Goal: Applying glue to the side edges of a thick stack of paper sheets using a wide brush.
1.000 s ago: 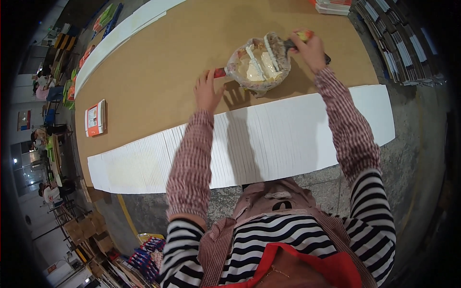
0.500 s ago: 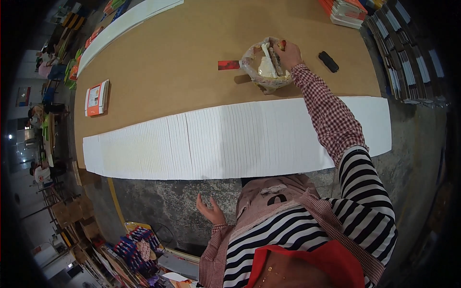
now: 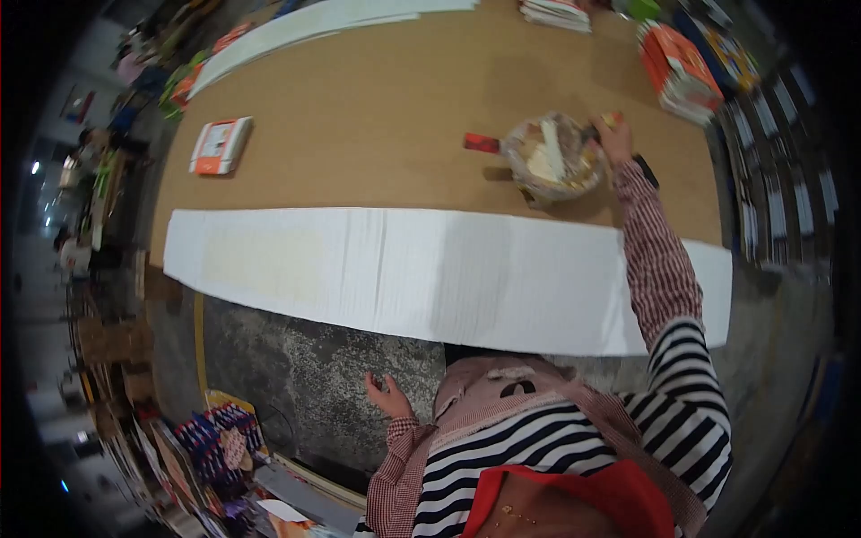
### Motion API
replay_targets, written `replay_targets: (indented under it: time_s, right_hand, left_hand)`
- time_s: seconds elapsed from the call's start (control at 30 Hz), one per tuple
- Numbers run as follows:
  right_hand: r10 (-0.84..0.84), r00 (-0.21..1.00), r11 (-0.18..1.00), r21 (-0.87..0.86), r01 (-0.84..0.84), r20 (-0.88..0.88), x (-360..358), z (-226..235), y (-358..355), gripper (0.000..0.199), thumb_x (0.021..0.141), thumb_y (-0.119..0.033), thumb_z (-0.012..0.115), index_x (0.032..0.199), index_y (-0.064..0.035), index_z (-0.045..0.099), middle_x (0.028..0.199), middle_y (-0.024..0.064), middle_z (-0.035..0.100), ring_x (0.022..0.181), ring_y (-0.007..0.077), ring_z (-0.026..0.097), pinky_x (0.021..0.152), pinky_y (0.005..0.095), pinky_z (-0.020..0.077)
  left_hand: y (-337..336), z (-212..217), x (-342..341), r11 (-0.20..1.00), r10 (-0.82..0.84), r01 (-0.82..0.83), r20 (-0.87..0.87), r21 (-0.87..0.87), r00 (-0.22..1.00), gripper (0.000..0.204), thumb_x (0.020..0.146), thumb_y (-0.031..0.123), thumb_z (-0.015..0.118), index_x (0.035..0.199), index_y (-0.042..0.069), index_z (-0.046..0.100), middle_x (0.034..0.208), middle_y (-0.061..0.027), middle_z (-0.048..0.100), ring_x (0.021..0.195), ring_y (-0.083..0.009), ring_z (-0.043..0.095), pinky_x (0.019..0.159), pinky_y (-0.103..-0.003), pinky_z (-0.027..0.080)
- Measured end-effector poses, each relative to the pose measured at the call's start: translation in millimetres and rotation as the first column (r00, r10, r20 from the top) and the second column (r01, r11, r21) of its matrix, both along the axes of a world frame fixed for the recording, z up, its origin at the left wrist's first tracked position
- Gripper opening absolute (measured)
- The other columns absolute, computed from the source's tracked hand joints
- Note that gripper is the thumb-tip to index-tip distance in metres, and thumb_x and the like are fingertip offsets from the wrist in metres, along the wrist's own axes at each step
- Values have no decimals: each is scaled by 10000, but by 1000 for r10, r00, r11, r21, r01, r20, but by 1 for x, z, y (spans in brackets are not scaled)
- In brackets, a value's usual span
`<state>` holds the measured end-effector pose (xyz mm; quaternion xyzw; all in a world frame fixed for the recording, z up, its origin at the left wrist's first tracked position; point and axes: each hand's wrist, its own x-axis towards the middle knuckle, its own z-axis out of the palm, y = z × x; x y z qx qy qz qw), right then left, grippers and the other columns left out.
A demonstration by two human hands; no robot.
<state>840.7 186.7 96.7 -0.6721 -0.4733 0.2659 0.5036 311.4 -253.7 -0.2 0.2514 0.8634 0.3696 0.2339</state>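
Left hand (image 3: pixel 387 394) loosely spread over floor (image 3: pixel 305 359). Right hand (image 3: pixel 615 142) curled round brush (image 3: pixel 590 133) at right rim of plastic-lined bowl (image 3: pixel 529 184), on counter (image 3: pixel 377 117). Orange-white packet (image 3: pixel 221 146): print too small.

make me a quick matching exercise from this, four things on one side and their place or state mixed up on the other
Things:
1. right hand
2. left hand
3. bowl
4. white sheets

Place or state:
a. along the near edge of the table
b. with pale paste inside
c. gripping a brush handle
d. off the table, holding nothing

Pairs: 1-c, 2-d, 3-b, 4-a
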Motion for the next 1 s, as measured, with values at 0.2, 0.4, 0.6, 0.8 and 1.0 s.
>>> replay_targets:
  time_s: [0.2, 0.4, 0.6, 0.8, 1.0]
  right_hand:
    - [-101, 965, 995, 1, 104, -241, 21, -11, 2, 274, 876, -197, 691, 1015, -16, 539, 881, 111, 671, 718, 193, 672, 579, 298, 574]
    - [-26, 933, 999, 31, 40, -358, 22, -13, -6, 220, 927, -195, 645, 942, 22, 612, 785, 104, 673, 536, 158, 629, 453, 264, 509]
    - [-34, 966, 998, 51, 49, -258, 32, -23, -1, 222, 929, -198, 653, 956, 18, 607, 786, 102, 670, 571, 160, 637, 494, 263, 527]
    - [-139, 990, 968, 207, 140, -21, 42, -1, -10, 263, 880, -206, 714, 911, 40, 629, 777, 92, 654, 598, 170, 632, 526, 285, 528]
    - [98, 746, 987, 161, 13, -659, 18, 45, -48, 261, 944, -160, 609, 1012, 92, 620, 895, 140, 631, 740, 220, 620, 646, 293, 514]
  left_hand:
    - [-5, -13, -9, 994, 51, -53, -26, -95, 998, 510, 944, 164, 629, 1391, 18, 435, 1360, -223, 443, 1231, -345, 475, 1031, -422, 408]
    - [10, -18, -9, 992, 96, -102, -72, -77, 993, 516, 951, 210, 617, 1392, 20, 427, 1389, -229, 417, 1260, -373, 447, 1045, -442, 391]
    - [33, -24, -12, 980, 200, -200, 15, -2, 980, 551, 970, 230, 583, 1425, -5, 379, 1404, -237, 408, 1298, -392, 412, 1079, -463, 349]
    - [91, -22, -53, 957, 243, -239, -2, 164, 970, 670, 1017, 410, 456, 1489, -29, 271, 1516, -260, 300, 1398, -399, 302, 1130, -452, 289]
    - [158, -9, -91, 879, 408, -452, 254, 149, 877, 680, 1048, 470, 257, 1554, 56, 70, 1604, -218, 88, 1476, -392, 112, 1193, -490, 191]
